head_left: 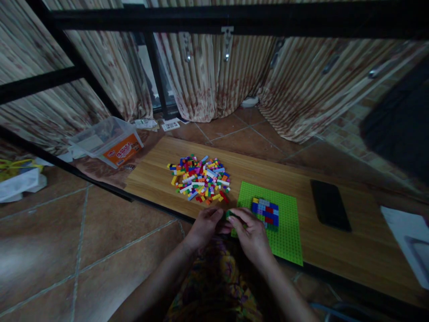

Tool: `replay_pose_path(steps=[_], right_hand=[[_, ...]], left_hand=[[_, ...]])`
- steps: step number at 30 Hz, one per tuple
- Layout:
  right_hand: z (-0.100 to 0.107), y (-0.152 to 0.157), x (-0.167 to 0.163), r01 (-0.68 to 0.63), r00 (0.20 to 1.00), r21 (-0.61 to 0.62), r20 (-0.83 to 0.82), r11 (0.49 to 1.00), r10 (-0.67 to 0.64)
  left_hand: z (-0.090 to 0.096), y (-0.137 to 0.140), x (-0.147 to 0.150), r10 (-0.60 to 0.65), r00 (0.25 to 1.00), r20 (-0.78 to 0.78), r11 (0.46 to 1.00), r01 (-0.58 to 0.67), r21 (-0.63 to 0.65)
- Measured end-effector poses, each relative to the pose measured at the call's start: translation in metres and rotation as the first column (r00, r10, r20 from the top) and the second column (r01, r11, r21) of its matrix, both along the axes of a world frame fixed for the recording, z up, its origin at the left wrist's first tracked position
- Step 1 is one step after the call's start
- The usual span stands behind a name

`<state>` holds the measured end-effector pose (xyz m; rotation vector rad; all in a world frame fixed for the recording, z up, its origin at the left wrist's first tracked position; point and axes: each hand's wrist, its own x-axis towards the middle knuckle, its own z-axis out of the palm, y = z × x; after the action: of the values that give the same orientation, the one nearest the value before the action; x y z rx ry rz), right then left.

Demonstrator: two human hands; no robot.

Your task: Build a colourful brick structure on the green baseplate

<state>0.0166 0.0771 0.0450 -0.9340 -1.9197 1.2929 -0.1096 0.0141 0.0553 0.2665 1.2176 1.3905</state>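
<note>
A small green toy brick point(229, 214) is pinched between the thumb and fingers of my right hand point(250, 230). Close beside it, my left hand point(206, 223) is closed with curled fingers; what it grips, if anything, is hidden. Both hands are at the near edge of the wooden table, the right one overlapping the left side of a bright green baseplate point(290, 232). On that plate stands a block of joined bricks point(266, 212) in blue, light blue, red and yellow. Beyond my left hand lies a loose pile of multicoloured bricks point(203, 179).
A black phone-like slab point(330, 205) lies on the wooden table point(154, 179), right of the baseplate. On the floor past the left end stands a clear plastic box point(107, 138) with an orange label. White paper point(407, 241) is at the right. Striped curtains point(217, 76) hang behind.
</note>
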Motion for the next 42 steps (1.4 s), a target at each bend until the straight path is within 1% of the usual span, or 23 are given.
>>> replay_pose_path(steps=[2, 3, 5, 6, 7, 8, 10, 12, 17, 19, 20, 21, 23, 25, 26, 28, 31, 33, 35, 38, 40, 42], right_hand=[[-0.006, 0.000, -0.002, 0.063, 0.994, -0.162, -0.073, 0.985, -0.076], [-0.008, -0.001, -0.004, 0.082, 0.987, -0.269, -0.109, 0.960, -0.115], [-0.010, -0.002, -0.006, 0.089, 0.968, -0.475, -0.166, 0.876, -0.189], [-0.010, -0.003, -0.007, 0.087, 0.958, -0.548, -0.183, 0.832, -0.220], [-0.010, -0.004, -0.007, 0.082, 0.950, -0.594, -0.195, 0.801, -0.243], [-0.009, -0.004, -0.008, 0.075, 0.946, -0.617, -0.205, 0.784, -0.252], [-0.007, -0.005, -0.007, 0.063, 0.943, -0.623, -0.219, 0.779, -0.251], [-0.005, -0.005, -0.006, 0.056, 0.946, -0.603, -0.222, 0.796, -0.235], [0.000, -0.006, -0.003, 0.055, 0.955, -0.486, -0.230, 0.872, -0.188], [0.000, -0.008, -0.003, 0.060, 0.950, -0.480, -0.242, 0.875, -0.198], [-0.001, -0.010, -0.003, 0.067, 0.943, -0.504, -0.250, 0.861, -0.220], [-0.003, -0.012, -0.004, 0.072, 0.932, -0.544, -0.260, 0.836, -0.250], [-0.006, -0.015, -0.005, 0.080, 0.903, -0.642, -0.277, 0.762, -0.329], [-0.008, -0.016, -0.006, 0.092, 0.871, -0.714, -0.281, 0.694, -0.404], [-0.008, -0.016, -0.006, 0.108, 0.858, -0.730, -0.274, 0.674, -0.434], [-0.007, -0.013, -0.004, 0.157, 0.843, -0.737, -0.247, 0.658, -0.478], [-0.004, -0.007, 0.004, 0.228, 0.841, -0.705, -0.204, 0.671, -0.501], [-0.002, -0.004, 0.011, 0.261, 0.843, -0.681, -0.185, 0.685, -0.505], [-0.001, -0.003, 0.018, 0.279, 0.847, -0.666, -0.168, 0.692, -0.504], [-0.001, -0.006, 0.025, 0.285, 0.864, -0.662, -0.136, 0.693, -0.486], [-0.001, -0.008, 0.028, 0.284, 0.872, -0.663, -0.123, 0.693, -0.474], [-0.001, -0.009, 0.029, 0.281, 0.872, -0.667, -0.123, 0.690, -0.474]], left_hand=[[-0.002, 0.002, 0.000, 0.012, 0.999, 0.045, 1.000, -0.012, 0.006], [-0.002, 0.002, 0.000, 0.020, 0.997, 0.069, 1.000, -0.020, 0.006], [-0.001, 0.004, 0.000, 0.032, 0.992, 0.121, 0.999, -0.032, -0.005], [0.000, 0.004, 0.000, 0.034, 0.989, 0.144, 0.999, -0.032, -0.013], [0.001, 0.004, 0.000, 0.026, 0.987, 0.160, 1.000, -0.024, -0.017], [0.002, 0.004, 0.000, 0.010, 0.986, 0.168, 1.000, -0.008, -0.015], [0.006, 0.003, -0.001, -0.035, 0.984, 0.174, 0.999, 0.035, -0.001], [0.008, 0.002, -0.002, -0.055, 0.979, 0.195, 0.998, 0.056, 0.003], [0.008, -0.002, -0.001, -0.017, 0.950, 0.311, 0.999, 0.028, -0.029], [0.005, -0.004, 0.001, 0.000, 0.947, 0.321, 0.999, 0.013, -0.040], [0.004, -0.005, 0.003, 0.009, 0.944, 0.329, 0.999, 0.007, -0.047], [0.003, -0.006, 0.004, 0.018, 0.940, 0.342, 0.998, 0.002, -0.056], [0.002, -0.008, 0.006, 0.030, 0.930, 0.365, 0.997, -0.002, -0.078], [0.001, -0.008, 0.006, 0.050, 0.936, 0.349, 0.996, -0.021, -0.086], [0.000, -0.006, 0.005, 0.067, 0.948, 0.312, 0.996, -0.044, -0.081], [-0.002, 0.000, 0.000, 0.118, 0.976, 0.183, 0.992, -0.110, -0.053], [-0.009, 0.018, -0.012, 0.189, 0.978, -0.088, 0.982, -0.189, 0.009], [-0.015, 0.033, -0.021, 0.173, 0.949, -0.265, 0.985, -0.168, 0.041], [-0.020, 0.047, -0.029, 0.146, 0.891, -0.431, 0.989, -0.129, 0.070], [-0.022, 0.060, -0.040, 0.121, 0.735, -0.667, 0.993, -0.099, 0.070], [-0.019, 0.064, -0.045, 0.092, 0.627, -0.774, 0.995, -0.087, 0.048], [-0.015, 0.064, -0.047, 0.060, 0.547, -0.835, 0.997, -0.073, 0.024]])
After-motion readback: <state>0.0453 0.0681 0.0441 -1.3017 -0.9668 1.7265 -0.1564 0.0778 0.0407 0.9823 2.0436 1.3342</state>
